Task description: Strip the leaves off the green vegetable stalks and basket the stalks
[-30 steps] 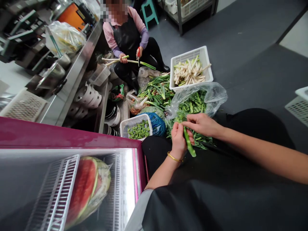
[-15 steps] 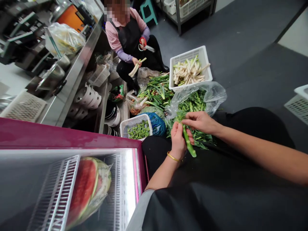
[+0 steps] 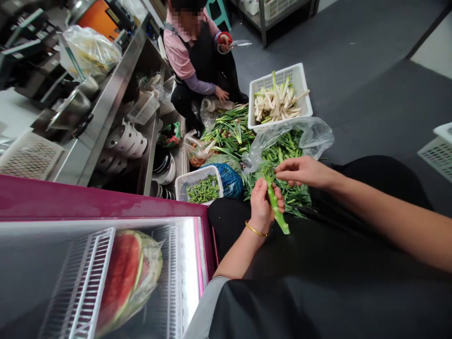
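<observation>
Slanting over the black apron [image 3: 328, 282], a green leafy-topped stem [image 3: 277, 212] was gripped by the left hand [image 3: 262, 205], presumably so its top was left exposed. The right hand [image 3: 302, 171], loosely curled, was held beside that top; contact could not be told. Leafy greens [image 3: 295, 198] were spread at the near edge of the plastic bag [image 3: 320, 137]. Leftward, room was bounded by the refrigerator frame [image 3: 106, 201]; more was offered over the grey floor [image 3: 363, 103] rightward.

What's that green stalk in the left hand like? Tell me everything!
The green stalk is thick and looks smooth, with a leafy top and a paler lower end. It slants, lower end nearer the wearer, above dark clothing. The left hand holds it around the middle; the right hand is close to the top, but touching or not is unclear.
</observation>
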Demonstrator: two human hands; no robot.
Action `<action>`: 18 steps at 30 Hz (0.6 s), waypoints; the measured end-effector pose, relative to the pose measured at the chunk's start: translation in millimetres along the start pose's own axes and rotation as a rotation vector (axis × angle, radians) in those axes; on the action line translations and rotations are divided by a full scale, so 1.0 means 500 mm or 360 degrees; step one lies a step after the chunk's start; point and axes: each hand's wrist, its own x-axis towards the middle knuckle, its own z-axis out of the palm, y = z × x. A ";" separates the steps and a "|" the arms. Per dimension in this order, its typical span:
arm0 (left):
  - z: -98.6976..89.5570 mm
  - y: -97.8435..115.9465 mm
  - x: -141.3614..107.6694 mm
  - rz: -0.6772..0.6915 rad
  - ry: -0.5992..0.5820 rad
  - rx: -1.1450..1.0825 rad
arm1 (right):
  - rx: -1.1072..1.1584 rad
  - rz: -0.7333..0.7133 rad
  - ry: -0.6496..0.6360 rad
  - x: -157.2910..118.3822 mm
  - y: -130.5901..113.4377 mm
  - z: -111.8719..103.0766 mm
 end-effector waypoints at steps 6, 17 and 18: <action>0.006 -0.011 0.011 0.0035 0.0219 -0.0022 | -0.0171 -0.0478 0.0309 -0.014 0.002 0.073; -0.028 0.024 0.005 -0.0647 -0.0316 -0.0341 | 0.0503 -0.0003 -0.0086 -0.005 0.017 0.020; -0.026 0.021 0.004 -0.0645 -0.0357 -0.0326 | 0.0503 -0.0017 -0.0154 0.002 0.015 0.020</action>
